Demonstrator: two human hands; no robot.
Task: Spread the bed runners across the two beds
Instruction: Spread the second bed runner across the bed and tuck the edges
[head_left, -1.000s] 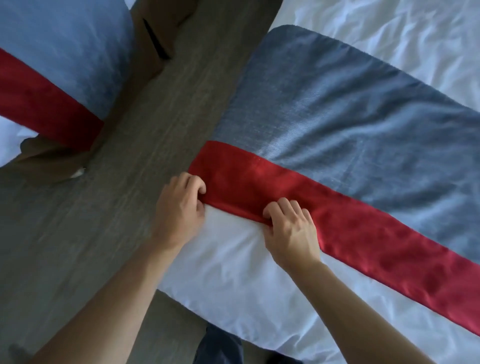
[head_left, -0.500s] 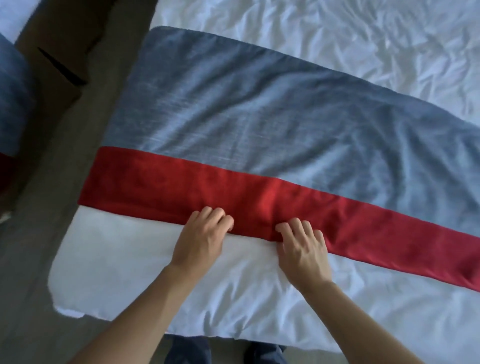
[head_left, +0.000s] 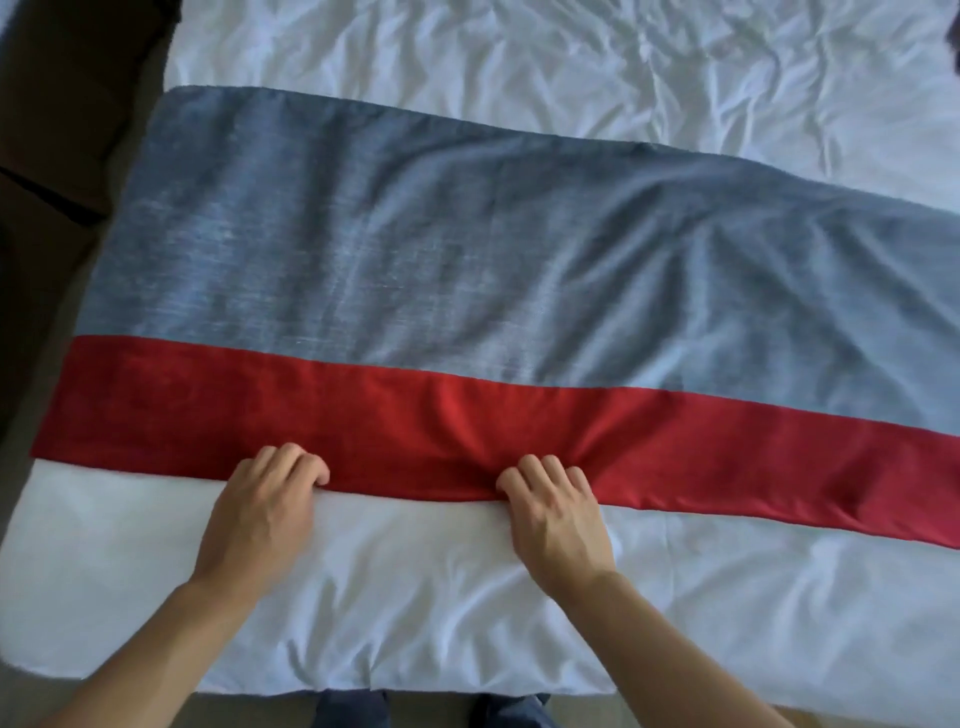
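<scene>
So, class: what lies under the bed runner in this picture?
The bed runner lies on the white bedding, visible above and below it. Both hands grip its red edge; what lies beneath is covered.

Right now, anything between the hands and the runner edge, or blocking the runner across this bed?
Nothing visible. Left hand and right hand both grip the bed runner at its red near edge. Only white bedding lies around it; the bed's right end is out of frame.

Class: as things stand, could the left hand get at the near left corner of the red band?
Probably yes: the left hand already grips the grey-and-red fabric bed runner along that edge, with only bare white duvet between.
</scene>
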